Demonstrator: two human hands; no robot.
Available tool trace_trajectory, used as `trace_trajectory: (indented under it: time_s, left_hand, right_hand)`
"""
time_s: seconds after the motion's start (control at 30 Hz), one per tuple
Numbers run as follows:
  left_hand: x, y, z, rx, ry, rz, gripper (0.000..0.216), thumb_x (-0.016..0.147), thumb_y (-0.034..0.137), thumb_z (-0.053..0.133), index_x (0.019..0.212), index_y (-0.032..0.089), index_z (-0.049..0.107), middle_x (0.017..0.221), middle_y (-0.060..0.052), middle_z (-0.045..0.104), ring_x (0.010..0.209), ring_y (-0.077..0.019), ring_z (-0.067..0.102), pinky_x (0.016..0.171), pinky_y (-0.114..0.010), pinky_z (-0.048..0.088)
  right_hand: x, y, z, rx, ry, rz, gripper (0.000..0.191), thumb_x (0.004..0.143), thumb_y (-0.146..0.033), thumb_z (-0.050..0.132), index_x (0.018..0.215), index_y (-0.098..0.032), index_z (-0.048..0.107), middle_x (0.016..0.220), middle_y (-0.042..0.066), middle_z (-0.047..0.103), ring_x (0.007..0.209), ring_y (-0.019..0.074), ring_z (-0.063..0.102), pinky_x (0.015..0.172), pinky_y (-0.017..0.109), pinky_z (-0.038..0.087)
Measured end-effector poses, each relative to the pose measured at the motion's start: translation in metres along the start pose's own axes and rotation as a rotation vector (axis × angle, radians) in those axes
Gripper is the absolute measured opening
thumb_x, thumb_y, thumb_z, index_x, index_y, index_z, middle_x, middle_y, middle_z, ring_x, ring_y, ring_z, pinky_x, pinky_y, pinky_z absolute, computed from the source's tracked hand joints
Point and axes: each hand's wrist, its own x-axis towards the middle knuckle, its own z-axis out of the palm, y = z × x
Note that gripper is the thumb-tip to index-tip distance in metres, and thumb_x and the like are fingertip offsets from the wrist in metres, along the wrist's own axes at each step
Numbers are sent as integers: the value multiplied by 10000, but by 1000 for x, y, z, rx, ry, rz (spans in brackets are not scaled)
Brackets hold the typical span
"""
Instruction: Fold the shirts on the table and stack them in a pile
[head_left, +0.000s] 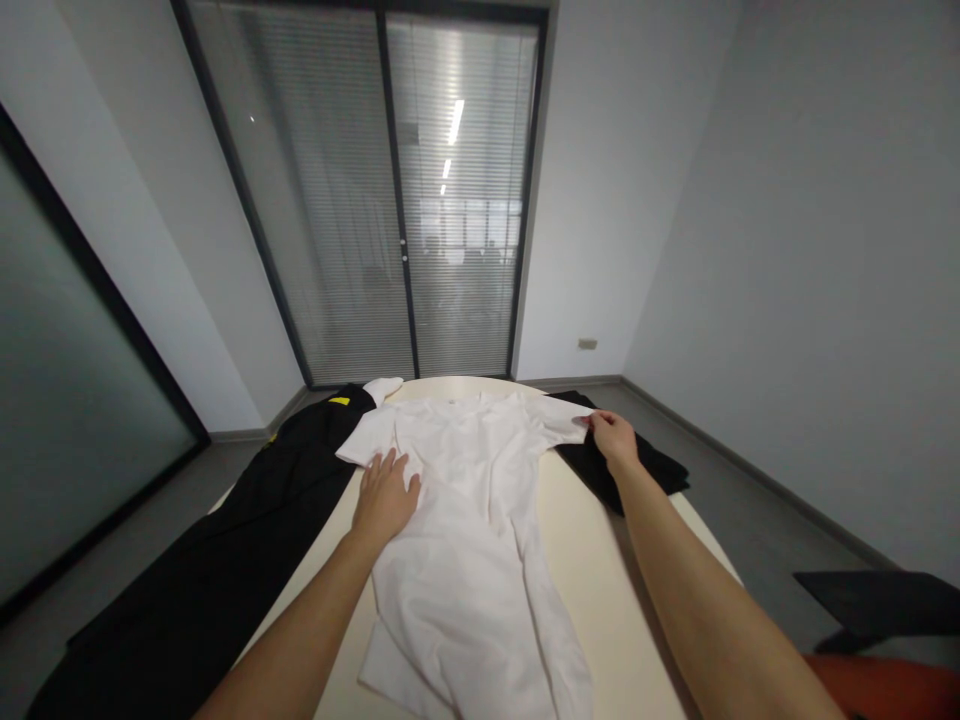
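A white short-sleeved T-shirt (pixel 465 540) lies spread on the table, its collar toward the far end and its body wrinkled. My left hand (pixel 386 495) rests flat on the shirt's left side below the left sleeve, fingers apart. At the right, my right hand (pixel 613 438) pinches the end of the right sleeve between thumb and fingers. That sleeve is stretched outward over a dark folded cloth (pixel 660 465).
The pale table (pixel 581 560) has a rounded far end. Black clothing with a yellow mark (pixel 247 530) covers its left side. A chair with a black armrest (pixel 885 600) and red seat (pixel 885 690) stands at the right. Glass doors (pixel 360 200) with blinds stand beyond.
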Motion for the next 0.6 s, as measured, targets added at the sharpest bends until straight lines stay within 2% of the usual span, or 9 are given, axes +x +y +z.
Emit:
trace_trajectory:
  time_s: [0.1,0.23,0.33,0.4,0.47,0.53,0.6]
  left_hand:
    - [-1,1,0,5,5,-1,529,955,356,417,1396,91,538,1524,-170,439,1431,-370,345,1177,-496,261]
    - [-2,2,-1,17,13,-4,520,953,353,434,1394,99,540,1521,-163,446,1435,-355,343,1175,-488,269]
    - [-2,2,-1,12,13,-6,520,954,355,433,1394,99,540,1522,-163,444,1437,-354,339,1174,-487,269]
    - [-1,1,0,4,12,-5,522,955,357,429,1396,100,538,1526,-161,440,1436,-356,339,1175,-491,266]
    - [-1,-1,1,-3,11,-3,525,954,357,427,1398,100,537,1527,-160,438,1437,-359,337,1176,-496,263]
    - [-1,-1,2,-5,12,-5,530,953,360,429,1401,98,533,1526,-161,439,1438,-361,333,1177,-493,262]
    - [-1,-1,2,-11,11,-6,533,953,361,428,1404,96,529,1529,-162,434,1440,-360,331,1178,-490,263]
  right_hand:
    - [2,2,1,14,38,31,447,864,-373,470,1179,-111,648,1055,167,723,974,266,664,834,334,498]
    - [-4,-1,3,-32,-4,14,546,789,-510,619,1221,-177,621,970,107,735,909,265,672,838,357,494]
    - [-6,-3,2,-159,-102,-49,423,750,-395,675,1137,-221,685,970,69,729,876,235,671,825,335,490]
    - [-4,-2,1,-195,-138,-65,374,774,-280,619,1131,-208,704,990,67,726,875,209,672,815,303,491]
    - [-2,0,-1,-205,-144,-48,409,791,-215,561,1175,-164,693,1001,87,726,877,199,676,819,288,493]
    - [-2,-1,-1,-237,-154,-25,420,799,-222,554,1187,-135,689,1014,118,721,913,224,676,852,315,494]
    - [-4,-5,-2,-280,-153,-6,432,782,-275,602,1184,-142,692,1096,156,695,1029,291,646,913,393,479]
